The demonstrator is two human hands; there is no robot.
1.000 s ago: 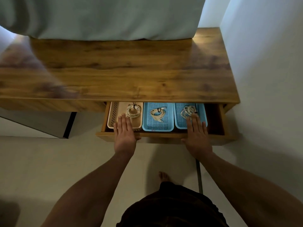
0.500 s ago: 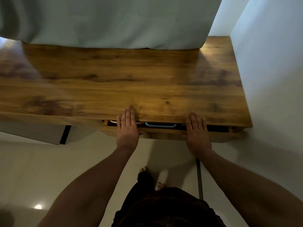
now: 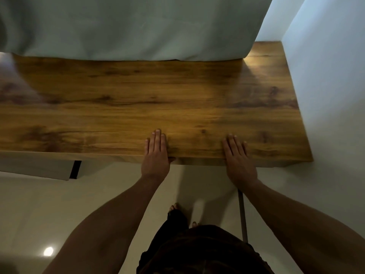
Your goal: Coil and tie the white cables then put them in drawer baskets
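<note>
Bench (image 3: pixel 138 107): drawer open 1.0 s ago, now shut flush, no gap visible | cables and baskets: inside drawer, hidden | left hand (image 3: pixel 156 155): flat, fingers extended, empty, at bench front edge | right hand (image 3: pixel 238 159): same posture, empty.

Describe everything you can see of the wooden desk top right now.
The wooden desk top is a long, glossy slab with warm brown grain and dark knots. It lies level, its right end against the pale wall, and grey-green fabric covers its far edge. The left hand and right hand lie flat, fingers spread, over its near edge. No drawer shows beneath it.
</note>
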